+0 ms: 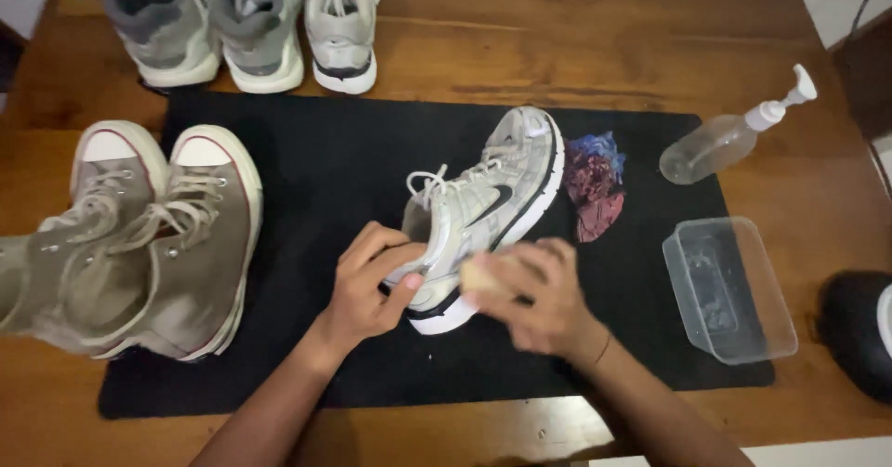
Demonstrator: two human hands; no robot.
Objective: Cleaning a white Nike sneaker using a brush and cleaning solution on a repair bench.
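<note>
A grey and white running shoe (497,184) lies tilted on its side on a black mat (325,160), toe pointing away. My left hand (367,286) grips its heel and collar. My right hand (534,295) is blurred and holds a small pale block, perhaps a sponge or eraser (476,275), against the white sole near the heel.
A crumpled purple and blue cloth (595,184) lies beside the shoe. A clear pump bottle (734,132) lies on its side at right, above a clear plastic tub (729,290). Two taupe high-tops (158,244) sit at left; grey sneakers (246,21) stand at the back.
</note>
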